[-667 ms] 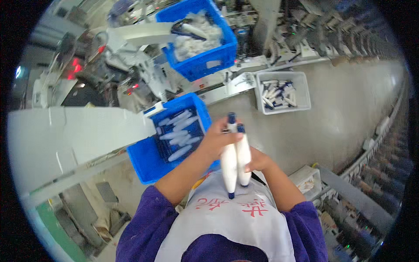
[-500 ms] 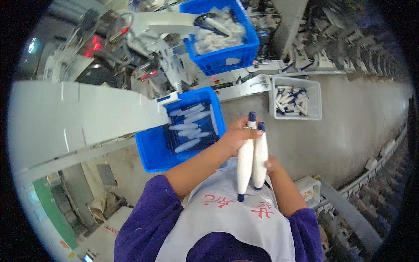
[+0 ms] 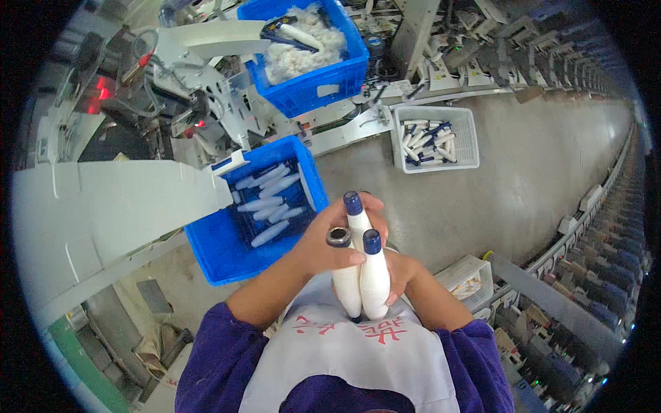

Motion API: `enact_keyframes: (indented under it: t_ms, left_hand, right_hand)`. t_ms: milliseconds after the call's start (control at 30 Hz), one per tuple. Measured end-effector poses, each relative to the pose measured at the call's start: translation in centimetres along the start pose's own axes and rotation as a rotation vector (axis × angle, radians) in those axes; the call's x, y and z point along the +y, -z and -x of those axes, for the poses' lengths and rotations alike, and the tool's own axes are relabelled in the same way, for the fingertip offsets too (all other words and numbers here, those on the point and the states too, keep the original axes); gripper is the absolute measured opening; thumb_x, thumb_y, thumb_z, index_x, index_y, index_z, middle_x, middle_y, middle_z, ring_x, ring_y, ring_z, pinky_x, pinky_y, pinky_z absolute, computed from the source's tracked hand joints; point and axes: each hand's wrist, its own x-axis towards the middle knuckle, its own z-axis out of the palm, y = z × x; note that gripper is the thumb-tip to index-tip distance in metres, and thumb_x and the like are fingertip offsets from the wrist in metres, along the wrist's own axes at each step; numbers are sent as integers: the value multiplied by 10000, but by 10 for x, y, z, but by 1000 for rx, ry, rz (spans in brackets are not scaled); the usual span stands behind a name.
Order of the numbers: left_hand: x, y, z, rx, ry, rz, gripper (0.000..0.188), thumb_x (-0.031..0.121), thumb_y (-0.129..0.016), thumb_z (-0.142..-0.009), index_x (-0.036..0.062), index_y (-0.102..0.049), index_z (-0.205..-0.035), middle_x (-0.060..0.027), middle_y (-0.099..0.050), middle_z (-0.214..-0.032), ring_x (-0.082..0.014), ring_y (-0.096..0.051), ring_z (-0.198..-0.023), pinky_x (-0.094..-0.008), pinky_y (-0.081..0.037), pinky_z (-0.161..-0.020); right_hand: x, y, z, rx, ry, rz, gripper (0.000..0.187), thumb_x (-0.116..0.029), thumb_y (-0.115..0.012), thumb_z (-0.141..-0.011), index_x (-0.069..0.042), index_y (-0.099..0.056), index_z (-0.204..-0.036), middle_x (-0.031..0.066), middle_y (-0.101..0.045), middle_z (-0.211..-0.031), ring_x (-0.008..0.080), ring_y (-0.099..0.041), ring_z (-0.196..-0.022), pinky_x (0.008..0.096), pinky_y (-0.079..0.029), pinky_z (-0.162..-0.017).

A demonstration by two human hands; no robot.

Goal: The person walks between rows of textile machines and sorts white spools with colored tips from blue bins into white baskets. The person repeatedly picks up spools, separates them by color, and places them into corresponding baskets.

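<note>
A smooth grey floor (image 3: 544, 158) is bordered on the right by a long row of dark spindle machinery (image 3: 592, 289). Close before a white apron (image 3: 344, 358), three white, tapered, yarn-wound bobbins with dark ends (image 3: 375, 282) are held bunched together. They are clasped by the left hand (image 3: 320, 251), its thumb laid across the front; lower down, the bundle is gripped from the right by the right hand (image 3: 401, 270), most of its fingers hidden.

A bobbin could be dropped if the left thumb were loosened, since the tapered bodies sit at uneven heights; yarn might also be scuffed by rubbing.

To the left, a deep blue plastic crate (image 3: 203, 258) holding pale slender spindles (image 3: 265, 204) is partly overhung by a broad white machine panel (image 3: 117, 206), by which access is narrowed. Beyond, loose white fibre (image 3: 292, 65) is contained in another blue crate (image 3: 303, 101); bobbins are heaped in a pale perforated crate (image 3: 444, 167).
</note>
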Motion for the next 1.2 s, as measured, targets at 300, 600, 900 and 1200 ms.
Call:
enact_keyframes:
  t_ms: [300, 600, 900, 1200]
  left_hand:
    - [-54, 1, 22, 130, 97, -528, 773, 321, -636, -812, 16, -208, -1378, -167, -393, -1311, -259, -413, -1187, -400, -329, -996]
    - [-79, 12, -5, 235, 274, -818, 398, 58, -586, -808, 52, -485, -1193, -87, -616, -1008, -186, -587, -938, -315, -455, -849]
    - [-106, -13, -104, 489, 312, -673, 298, 47, -551, -845, 28, -515, -1140, -78, -617, -971, -126, -570, -878, -261, -448, -780]
    - [-121, -52, -180, 543, 448, -727, 276, 65, -521, -871, 0, -503, -1139, -104, -617, -979, -155, -577, -889, -273, -452, -803]
  right_hand:
    - [38, 22, 52, 438, 396, -100, 971, -224, -806, -442, 21, -387, -1283, 183, -542, -1170, 311, -558, -1044, 435, -428, -922]
    - [71, 80, 145, 728, 769, -537, 848, -425, -755, -561, -38, -413, -1235, 181, -518, -1090, 323, -537, -920, 443, -496, -784]
    - [66, 217, 246, 962, 736, -587, 873, -471, -721, -576, 21, -398, -1220, 184, -545, -1072, 329, -571, -936, 456, -491, -832]
    - [33, 282, 306, 796, 588, -610, 926, -448, -729, -568, 20, -353, -1274, 199, -522, -1140, 337, -554, -1010, 499, -445, -914]
